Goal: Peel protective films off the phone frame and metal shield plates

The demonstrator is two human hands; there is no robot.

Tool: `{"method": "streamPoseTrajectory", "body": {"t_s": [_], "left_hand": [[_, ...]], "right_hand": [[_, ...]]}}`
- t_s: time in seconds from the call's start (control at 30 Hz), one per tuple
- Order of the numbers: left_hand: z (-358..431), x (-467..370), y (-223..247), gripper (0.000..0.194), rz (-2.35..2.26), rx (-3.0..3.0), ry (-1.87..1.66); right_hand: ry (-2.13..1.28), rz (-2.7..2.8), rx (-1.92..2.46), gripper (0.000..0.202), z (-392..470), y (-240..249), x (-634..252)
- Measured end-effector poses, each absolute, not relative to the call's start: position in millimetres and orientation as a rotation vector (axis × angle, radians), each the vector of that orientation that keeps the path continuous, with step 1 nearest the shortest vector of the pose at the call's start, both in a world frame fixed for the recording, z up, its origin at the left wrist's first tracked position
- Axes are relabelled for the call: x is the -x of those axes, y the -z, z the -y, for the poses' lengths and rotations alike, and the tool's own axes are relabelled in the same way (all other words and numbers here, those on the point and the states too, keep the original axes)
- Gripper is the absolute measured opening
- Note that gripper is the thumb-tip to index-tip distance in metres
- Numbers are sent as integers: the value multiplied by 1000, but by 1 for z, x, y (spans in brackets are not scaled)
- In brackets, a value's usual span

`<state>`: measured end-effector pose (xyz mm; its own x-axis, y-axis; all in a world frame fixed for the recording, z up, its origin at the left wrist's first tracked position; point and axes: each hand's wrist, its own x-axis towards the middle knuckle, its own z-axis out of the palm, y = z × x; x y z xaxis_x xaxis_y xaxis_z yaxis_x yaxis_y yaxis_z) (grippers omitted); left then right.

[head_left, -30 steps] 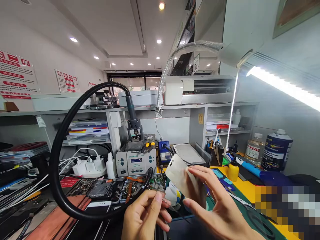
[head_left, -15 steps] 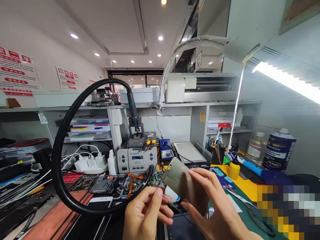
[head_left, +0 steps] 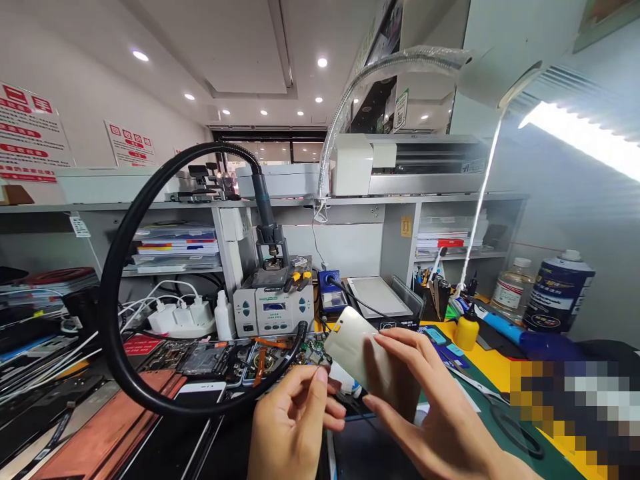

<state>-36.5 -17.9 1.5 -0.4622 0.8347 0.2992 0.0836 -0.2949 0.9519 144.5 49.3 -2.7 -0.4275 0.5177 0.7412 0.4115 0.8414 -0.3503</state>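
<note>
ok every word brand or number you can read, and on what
"QUICK LEAD FREE": boxy grey station
"回收价格": small white rectangular wall sign, fine print unreadable
Large white red-lettered wall sign: partly cut off, unclear
Dark blue cylindrical can, clear plastic bottle: labels too blurred
Pale rectangular held panel: no readable text
Other print: too small

Head view, one camera, worn on the person's head; faces forward across the cluttered surface [head_left: 493, 365]; wide field, ceiling [head_left: 175, 40] above; left hand [head_left: 295, 417] and right hand [head_left: 435, 407] close, at lower centre; shelving [head_left: 397, 257] beyond, at middle depth; windows [head_left: 275, 151] farthest.
</note>
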Motion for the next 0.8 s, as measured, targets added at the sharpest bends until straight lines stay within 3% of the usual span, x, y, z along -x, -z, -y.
{"method": "streamPoseTrajectory", "body": {"t_s": [0.17, 0.37, 0.57, 0.8], "left_hand": [[18, 36, -5, 27, -1385, -1148, -1819], [19, 37, -7, 31, -1332, -1092, -1811], [19, 38, -6, 29, -1317, -1062, -1797], [19, 38, -11, 28, -1288, -1036, -1795]], "right_hand": [[-349, 2050, 722, 55, -49, -2, -145], [-97, 2062, 697, 60, -54, 10, -143], [-145, 2123, 675, 62, -50, 12, -143], [49, 2089, 694, 59, -50, 20, -142]]}}
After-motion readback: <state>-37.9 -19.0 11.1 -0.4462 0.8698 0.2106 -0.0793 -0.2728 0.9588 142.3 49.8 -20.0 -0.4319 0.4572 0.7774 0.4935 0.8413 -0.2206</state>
